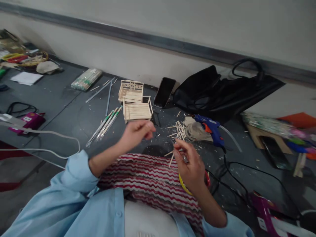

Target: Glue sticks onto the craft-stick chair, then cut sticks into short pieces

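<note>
Glue gun (215, 130) near loose sticks (181, 131); black bag (219, 95) behind.

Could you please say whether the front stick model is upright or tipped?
Upright: the front stick model has its slatted platform facing up.

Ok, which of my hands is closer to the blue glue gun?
Right. Your right hand is below and left of the glue gun in view; your left hand is farther left, near the front miniature bench.
</note>
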A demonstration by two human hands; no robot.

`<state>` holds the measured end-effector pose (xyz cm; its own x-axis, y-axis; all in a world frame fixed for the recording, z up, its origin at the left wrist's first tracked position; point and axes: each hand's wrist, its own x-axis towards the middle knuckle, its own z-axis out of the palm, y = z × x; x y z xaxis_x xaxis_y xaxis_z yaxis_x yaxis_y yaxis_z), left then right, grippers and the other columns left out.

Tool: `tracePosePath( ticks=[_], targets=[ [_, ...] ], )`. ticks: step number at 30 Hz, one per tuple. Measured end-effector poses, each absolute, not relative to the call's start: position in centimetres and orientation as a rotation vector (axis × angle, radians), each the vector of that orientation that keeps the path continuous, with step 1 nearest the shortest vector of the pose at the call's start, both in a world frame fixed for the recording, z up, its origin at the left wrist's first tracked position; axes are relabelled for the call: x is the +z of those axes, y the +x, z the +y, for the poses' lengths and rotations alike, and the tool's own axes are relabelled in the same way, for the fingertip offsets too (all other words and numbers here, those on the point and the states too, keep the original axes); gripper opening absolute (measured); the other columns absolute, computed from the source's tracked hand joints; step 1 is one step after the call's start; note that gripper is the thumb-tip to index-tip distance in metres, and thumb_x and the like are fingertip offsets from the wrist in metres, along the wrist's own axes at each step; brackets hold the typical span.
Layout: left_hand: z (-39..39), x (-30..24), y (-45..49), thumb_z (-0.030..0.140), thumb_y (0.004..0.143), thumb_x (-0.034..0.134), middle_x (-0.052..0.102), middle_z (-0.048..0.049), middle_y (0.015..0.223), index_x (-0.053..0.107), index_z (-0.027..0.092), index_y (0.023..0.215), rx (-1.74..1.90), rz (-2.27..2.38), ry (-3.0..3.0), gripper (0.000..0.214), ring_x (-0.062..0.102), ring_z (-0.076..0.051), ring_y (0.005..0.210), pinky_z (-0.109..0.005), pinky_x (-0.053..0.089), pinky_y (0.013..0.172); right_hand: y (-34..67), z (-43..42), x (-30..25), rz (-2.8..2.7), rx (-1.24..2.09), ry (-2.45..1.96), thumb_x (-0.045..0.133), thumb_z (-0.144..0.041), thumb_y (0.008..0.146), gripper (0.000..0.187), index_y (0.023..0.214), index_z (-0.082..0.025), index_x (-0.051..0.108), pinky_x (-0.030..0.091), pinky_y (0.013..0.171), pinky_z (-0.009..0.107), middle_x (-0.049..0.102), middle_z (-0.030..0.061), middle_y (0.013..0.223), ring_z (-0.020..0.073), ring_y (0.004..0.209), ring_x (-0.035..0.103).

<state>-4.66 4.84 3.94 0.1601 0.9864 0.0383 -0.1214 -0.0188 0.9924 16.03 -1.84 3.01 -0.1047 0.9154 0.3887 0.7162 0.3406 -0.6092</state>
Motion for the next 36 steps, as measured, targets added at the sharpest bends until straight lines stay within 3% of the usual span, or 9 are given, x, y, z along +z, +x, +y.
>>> tracePosePath(
  ticks=[5, 8, 10, 14, 16, 21, 27, 33, 36],
  targets=[
    [0.8, 0.9, 2.3, 0.058, 0.079, 0.051, 0.069, -0.0071, 0.090, 0.067, 0.020, 0.088, 0.905, 0.672, 0.542, 0.043, 0.064, -0.020, 0.086, -0.034, 0.048, 0.081, 13.9, 0.6, 1.7, -2.245, 0.203, -1.194, 0.036, -0.043, 0.091, 0.047, 0.132, -0.025, 0.049, 0.033, 0.105, 0.047, 0.056, 0.0083, 0.131, 0.0269, 0.123, 0.047],
    [-1.3, 2.0, 1.6, 0.066, 0.081, 0.038, 0.069, -0.0104, 0.104, 0.068, 0.019, 0.098, 0.833, 0.598, 0.499, 0.057, 0.064, -0.022, 0.095, -0.037, 0.044, 0.093, 15.0, 3.8, 0.5, -2.195, 0.407, -1.361, 0.025, -0.036, 0.094, 0.043, 0.113, -0.024, 0.063, 0.043, 0.094, 0.039, 0.068, 0.0071, 0.109, 0.0213, 0.105, 0.059],
    [-2.3, 3.2, -0.2, 0.065, 0.083, 0.035, 0.070, -0.0134, 0.100, 0.069, 0.015, 0.099, 0.799, 0.548, 0.649, 0.063, 0.066, -0.024, 0.086, -0.043, 0.043, 0.094, 15.9, 5.9, -0.2, -2.009, 0.405, -1.542, 0.033, -0.038, 0.092, 0.038, 0.104, -0.022, 0.065, 0.046, 0.087, 0.040, 0.069, 0.0097, 0.102, 0.0232, 0.096, 0.063],
    [-0.4, 4.0, -4.7, 0.036, 0.078, 0.062, 0.071, -0.0056, 0.087, 0.070, 0.020, 0.092, 1.408, 0.933, 1.090, 0.023, 0.064, -0.019, 0.086, -0.037, 0.045, 0.092, 15.2, 10.3, -1.6, -1.693, 0.685, -1.524, 0.055, -0.035, 0.079, 0.025, 0.096, -0.019, 0.065, 0.050, 0.077, 0.038, 0.070, 0.0082, 0.089, 0.0211, 0.081, 0.065],
    [2.6, 3.2, -6.8, 0.028, 0.076, 0.063, 0.068, -0.0020, 0.088, 0.066, 0.021, 0.090, 1.781, 1.105, 1.003, 0.016, 0.064, -0.014, 0.079, -0.033, 0.049, 0.085, 13.8, 12.7, -2.1, -1.644, 0.763, -1.502, 0.051, -0.033, 0.080, 0.029, 0.102, -0.017, 0.063, 0.052, 0.063, 0.032, 0.069, 0.0066, 0.084, 0.0170, 0.068, 0.064],
    [9.5, -1.0, -11.5, 0.018, 0.061, 0.067, 0.062, 0.0019, 0.079, 0.059, 0.018, 0.088, 1.967, 1.280, 0.740, 0.028, 0.061, -0.008, 0.075, -0.024, 0.051, 0.076, 10.4, 18.0, -2.3, -1.623, 0.750, -1.418, 0.058, -0.030, 0.074, 0.040, 0.111, -0.016, 0.060, 0.051, 0.063, 0.029, 0.069, 0.0065, 0.089, 0.0142, 0.068, 0.062],
    [10.3, -3.3, -12.5, 0.019, 0.056, 0.070, 0.064, 0.0013, 0.078, 0.058, 0.016, 0.082, 1.916, 1.347, 0.746, 0.029, 0.063, -0.009, 0.075, -0.023, 0.051, 0.074, 9.1, 20.6, -1.5, -1.677, 0.707, -1.347, 0.060, -0.030, 0.073, 0.015, 0.079, -0.018, 0.066, 0.048, 0.069, 0.028, 0.068, 0.0031, 0.076, 0.0149, 0.069, 0.061],
    [9.9, -2.1, -12.1, 0.019, 0.058, 0.072, 0.066, -0.0011, 0.084, 0.059, 0.016, 0.080, 1.998, 1.296, 0.677, 0.025, 0.065, -0.011, 0.082, -0.028, 0.051, 0.083, 11.3, 17.8, 0.5, -1.504, 0.593, -1.436, 0.053, -0.031, 0.079, 0.014, 0.071, -0.019, 0.056, 0.042, 0.055, 0.026, 0.059, -0.0006, 0.063, 0.0115, 0.050, 0.052],
    [8.1, -0.3, -10.5, 0.020, 0.064, 0.072, 0.067, -0.0025, 0.094, 0.058, 0.017, 0.080, 2.028, 1.242, 0.742, 0.021, 0.065, -0.013, 0.090, -0.029, 0.050, 0.086, 12.4, 12.9, 2.4, -1.409, 0.800, -1.358, 0.053, -0.036, 0.081, 0.017, 0.073, -0.021, 0.054, 0.033, 0.042, 0.022, 0.052, -0.0047, 0.057, 0.0085, 0.042, 0.043]
  ],
)
